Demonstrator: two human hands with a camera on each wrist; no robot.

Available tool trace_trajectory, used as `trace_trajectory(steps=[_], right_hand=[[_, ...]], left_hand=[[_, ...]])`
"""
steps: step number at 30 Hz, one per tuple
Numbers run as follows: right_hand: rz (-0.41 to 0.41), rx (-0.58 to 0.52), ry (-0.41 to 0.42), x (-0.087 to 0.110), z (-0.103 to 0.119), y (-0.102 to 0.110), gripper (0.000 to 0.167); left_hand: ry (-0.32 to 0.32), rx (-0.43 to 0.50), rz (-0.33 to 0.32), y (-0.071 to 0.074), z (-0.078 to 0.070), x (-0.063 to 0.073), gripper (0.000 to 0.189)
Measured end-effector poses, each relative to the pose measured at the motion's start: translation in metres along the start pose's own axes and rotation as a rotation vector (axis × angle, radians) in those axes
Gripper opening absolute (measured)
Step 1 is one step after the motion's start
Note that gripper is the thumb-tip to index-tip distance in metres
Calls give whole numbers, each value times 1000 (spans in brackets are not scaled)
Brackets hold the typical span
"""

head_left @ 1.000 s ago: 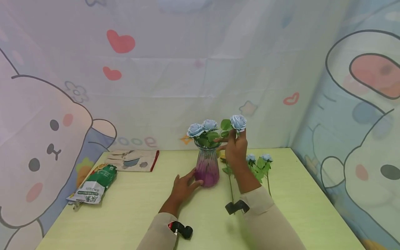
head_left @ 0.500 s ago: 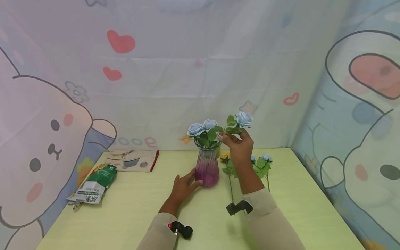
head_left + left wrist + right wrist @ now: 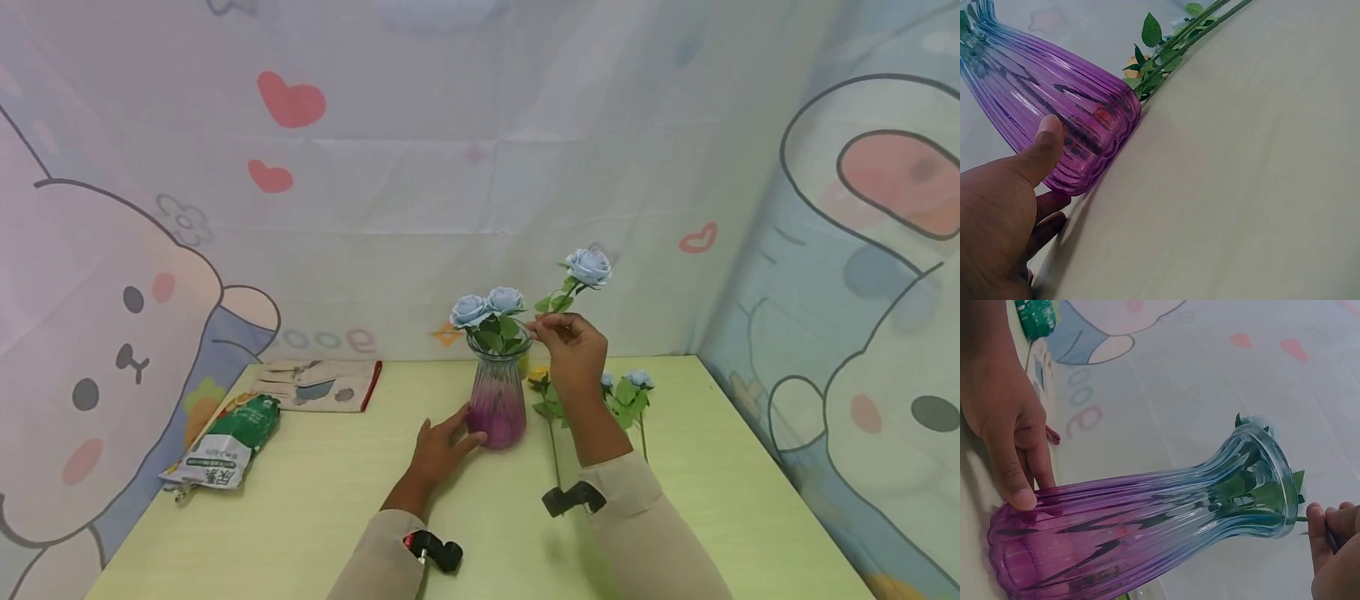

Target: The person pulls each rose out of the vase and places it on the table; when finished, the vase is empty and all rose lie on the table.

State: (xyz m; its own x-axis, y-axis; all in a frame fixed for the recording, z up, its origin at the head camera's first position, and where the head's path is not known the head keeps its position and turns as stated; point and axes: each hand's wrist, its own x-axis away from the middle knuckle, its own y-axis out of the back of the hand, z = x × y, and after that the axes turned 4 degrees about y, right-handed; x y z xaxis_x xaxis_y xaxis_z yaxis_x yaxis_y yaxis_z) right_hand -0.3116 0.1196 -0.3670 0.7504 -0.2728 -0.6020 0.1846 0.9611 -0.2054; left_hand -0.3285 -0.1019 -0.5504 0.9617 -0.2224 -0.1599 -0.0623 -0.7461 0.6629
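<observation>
A ribbed glass vase [image 3: 498,404], purple below and clear bluish above, stands upright on the table. Two light blue roses [image 3: 470,312] with green leaves rise from its mouth. My left hand [image 3: 438,450] holds the vase near its base; in the left wrist view the thumb [image 3: 1050,134] lies against the purple glass. Beside the rim, my right hand [image 3: 579,354] pinches the stem of another blue rose [image 3: 588,267], whose bloom leans right above the fingers. The right wrist view shows a bit of green stem [image 3: 1302,519] between those fingertips and the vase mouth.
Right of the vase lie a yellow flower [image 3: 538,377] and more blue roses [image 3: 640,379], partly behind my right arm. A green and white bag [image 3: 232,442] and a folded cloth item [image 3: 318,386] lie at the table's left. A printed curtain [image 3: 420,208] hangs behind.
My right hand has shifted from just under the rose's bloom to lower on its stem. The bloom has moved up and slightly right. The left hand and vase have stayed still.
</observation>
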Motion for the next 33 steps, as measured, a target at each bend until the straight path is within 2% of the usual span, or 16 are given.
trace_trajectory(steps=[4,9,17,22,26,33], right_hand=[[-2,25,11,1,-1,3,17],[-21,51,17,2,-2,5,17],[-60,97,132,-2,-1,9,16],[-97,96,145,-5,1,15,17],[-142,48,99,-7,-2,22,20],[-246,-95,-66,-9,-6,33,27]], left_hand=[[5,4,1,0,-1,0,74],[0,-3,-4,1,-2,-2,74],[-3,4,-7,1,-2,2,75],[-7,29,-12,2,-2,2,74],[-2,24,-7,2,-2,3,75],[-1,31,-3,2,-2,3,75]])
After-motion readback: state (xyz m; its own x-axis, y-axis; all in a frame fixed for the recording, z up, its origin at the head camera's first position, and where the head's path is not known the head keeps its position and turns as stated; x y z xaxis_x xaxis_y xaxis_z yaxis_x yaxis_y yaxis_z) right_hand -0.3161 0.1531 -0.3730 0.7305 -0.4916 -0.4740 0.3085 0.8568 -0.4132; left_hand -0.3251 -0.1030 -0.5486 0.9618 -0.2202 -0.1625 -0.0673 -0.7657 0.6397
